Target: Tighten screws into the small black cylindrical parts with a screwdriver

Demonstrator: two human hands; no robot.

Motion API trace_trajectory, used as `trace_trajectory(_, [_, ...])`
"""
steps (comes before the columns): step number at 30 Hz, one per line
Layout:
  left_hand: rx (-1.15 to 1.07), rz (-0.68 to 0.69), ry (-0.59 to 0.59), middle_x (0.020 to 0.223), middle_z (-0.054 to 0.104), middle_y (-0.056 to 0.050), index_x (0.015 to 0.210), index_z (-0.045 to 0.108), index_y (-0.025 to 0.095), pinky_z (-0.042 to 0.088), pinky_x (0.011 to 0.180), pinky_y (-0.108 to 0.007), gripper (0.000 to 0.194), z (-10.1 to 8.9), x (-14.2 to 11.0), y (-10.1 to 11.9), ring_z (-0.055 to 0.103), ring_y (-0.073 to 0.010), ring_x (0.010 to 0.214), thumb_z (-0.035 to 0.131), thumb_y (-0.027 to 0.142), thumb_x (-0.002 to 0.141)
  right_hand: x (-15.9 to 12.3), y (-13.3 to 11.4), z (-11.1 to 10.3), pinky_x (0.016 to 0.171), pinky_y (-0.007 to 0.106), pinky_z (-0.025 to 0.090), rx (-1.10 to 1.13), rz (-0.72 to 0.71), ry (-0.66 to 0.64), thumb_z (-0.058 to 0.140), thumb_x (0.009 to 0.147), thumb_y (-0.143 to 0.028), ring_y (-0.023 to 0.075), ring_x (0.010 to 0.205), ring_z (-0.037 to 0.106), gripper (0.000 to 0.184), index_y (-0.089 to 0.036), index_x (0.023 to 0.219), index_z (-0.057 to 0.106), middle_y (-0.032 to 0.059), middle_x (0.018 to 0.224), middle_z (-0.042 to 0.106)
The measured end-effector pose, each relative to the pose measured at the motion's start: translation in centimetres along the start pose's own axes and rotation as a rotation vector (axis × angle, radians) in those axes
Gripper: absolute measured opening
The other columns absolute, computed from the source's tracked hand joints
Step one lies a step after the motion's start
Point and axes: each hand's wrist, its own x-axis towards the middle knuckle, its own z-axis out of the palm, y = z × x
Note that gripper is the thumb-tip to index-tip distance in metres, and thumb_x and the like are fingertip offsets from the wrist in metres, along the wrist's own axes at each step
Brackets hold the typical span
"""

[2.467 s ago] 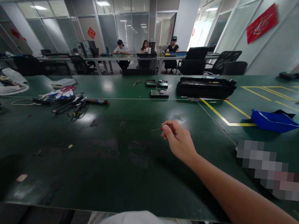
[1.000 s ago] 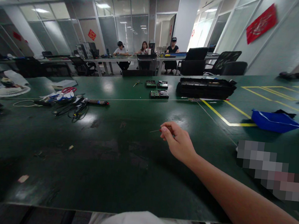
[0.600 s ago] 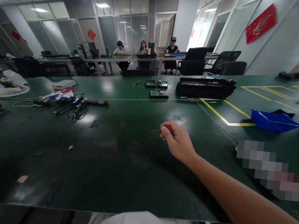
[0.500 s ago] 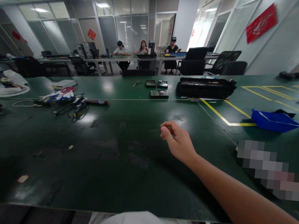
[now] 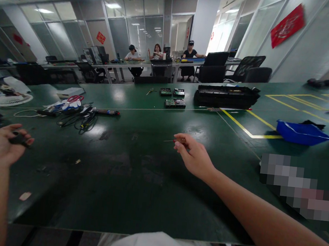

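Note:
My right hand (image 5: pixel 195 153) is raised over the middle of the green table (image 5: pixel 110 195). Between its thumb and fingers is a small screwdriver (image 5: pixel 178 141), its thin shaft pointing left and most of its handle covered by the fingers. On the left side, my left hand (image 5: pixel 2 143) is turned partly palm up above the table, fingers curled around a small dark object (image 5: pixel 18 138) whose kind I cannot make out. Farther back lie several green circuit-board drives, one nearest drive (image 5: pixel 175 103) in front of the others.
A long black housing (image 5: pixel 226 97) stands at the back right, near a blue tray (image 5: pixel 303 133). Cables (image 5: pixel 84 119) and a dark rod-like tool (image 5: pixel 107 112) lie at the left. Paper scraps (image 5: pixel 25 196) dot the near left. Several people sit at far desks.
My left hand has come in from the left edge, with the small dark object now showing in it. The right hand and screwdriver have shifted very slightly left.

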Motion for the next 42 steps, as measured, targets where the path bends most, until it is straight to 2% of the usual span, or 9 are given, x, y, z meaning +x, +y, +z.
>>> trace_trajectory(3, [-0.205,-0.031,-0.088,0.060,0.051,0.003,0.082,0.052,0.012,0.046,0.081,-0.031,0.019,4.1,-2.0,0.9,0.048,-0.0102,0.068,0.037,0.001,0.084,0.0,0.0,-0.2,0.075,0.036,0.055,-0.029,0.006,-0.014,0.055,0.097,-0.032,0.0204,0.084,0.073,0.024,-0.022,0.117,0.064,0.0051,0.095,0.076])
trace_trajectory(6, [-0.339,-0.040,-0.347,0.074,0.059,-0.001,0.091,0.056,0.011,0.047,0.085,-0.038,0.014,9.0,-4.8,2.1,0.053,-0.0141,0.078,0.042,0.011,0.088,0.0,-0.1,-0.4,0.070,0.033,0.054,-0.078,-0.005,-0.020,0.059,0.096,-0.038,0.0202,0.081,0.072,0.025,-0.022,0.111,0.069,0.0050,0.093,0.076])
trace_trajectory(8, [-0.345,-0.059,-0.528,0.083,0.062,-0.001,0.099,0.057,0.012,0.048,0.087,-0.037,0.024,12.3,-6.5,2.1,0.056,-0.0140,0.084,0.046,-0.001,0.082,0.0,-0.2,-0.6,0.067,0.032,0.052,-0.106,-0.024,-0.017,0.061,0.095,-0.043,0.0192,0.076,0.070,0.026,-0.022,0.105,0.071,0.0038,0.086,0.075])
trace_trajectory(10, [-0.324,-0.103,-0.653,0.087,0.061,0.000,0.104,0.057,0.014,0.049,0.085,-0.034,0.041,15.4,-8.1,1.4,0.058,-0.0126,0.084,0.047,-0.012,0.074,0.0,-0.3,-0.8,0.065,0.031,0.051,-0.124,-0.044,-0.008,0.062,0.094,-0.047,0.0181,0.071,0.068,0.027,-0.022,0.099,0.072,0.0023,0.081,0.074])
trace_trajectory(14, [-0.244,-0.168,-0.884,0.092,0.063,-0.005,0.104,0.061,0.012,0.052,0.081,-0.032,0.041,20.4,-12.3,-1.0,0.062,-0.0152,0.084,0.063,-0.009,0.068,-0.2,-0.7,-1.1,0.061,0.029,0.046,-0.150,-0.072,0.044,0.063,0.093,-0.049,0.0166,0.065,0.064,0.029,-0.022,0.087,0.071,0.0008,0.073,0.071])
trace_trajectory(18, [-0.132,0.015,-1.087,0.109,0.068,-0.008,0.106,0.064,0.014,0.051,0.094,-0.034,0.040,23.8,-16.8,-3.2,0.064,-0.0178,0.097,0.074,0.002,0.070,-0.4,-1.2,-1.3,0.061,0.029,0.044,-0.146,-0.094,0.103,0.059,0.095,-0.046,0.0161,0.063,0.061,0.028,-0.022,0.083,0.069,0.0001,0.069,0.068])
trace_trajectory(22, [0.017,0.297,-1.098,0.112,0.069,-0.006,0.112,0.067,0.019,0.047,0.104,-0.039,0.039,25.3,-18.8,-5.7,0.064,-0.0207,0.105,0.072,0.008,0.075,-0.6,-1.7,-1.5,0.063,0.029,0.045,-0.118,-0.104,0.154,0.057,0.096,-0.042,0.0165,0.063,0.062,0.025,-0.023,0.085,0.067,0.0005,0.070,0.068])
trace_trajectory(28, [0.223,0.438,-1.161,0.122,0.069,-0.007,0.128,0.064,0.023,0.044,0.108,-0.044,0.049,24.9,-18.8,-9.3,0.063,-0.0238,0.113,0.072,0.013,0.081,-1.0,-1.6,-1.5,0.065,0.030,0.050,0.012,-0.099,0.269,0.052,0.098,-0.038,0.0172,0.068,0.066,0.019,-0.023,0.097,0.064,0.0015,0.076,0.069])
trace_trajectory(42, [0.227,0.552,-1.081,0.124,0.069,-0.005,0.124,0.067,0.023,0.044,0.109,-0.039,0.041,24.6,-19.1,-9.2,0.063,-0.0224,0.117,0.072,0.015,0.084,-0.4,-0.5,-0.7,0.073,0.033,0.055,0.119,-0.047,0.263,0.053,0.099,-0.037,0.0187,0.079,0.072,0.018,-0.022,0.104,0.060,0.0038,0.087,0.073])
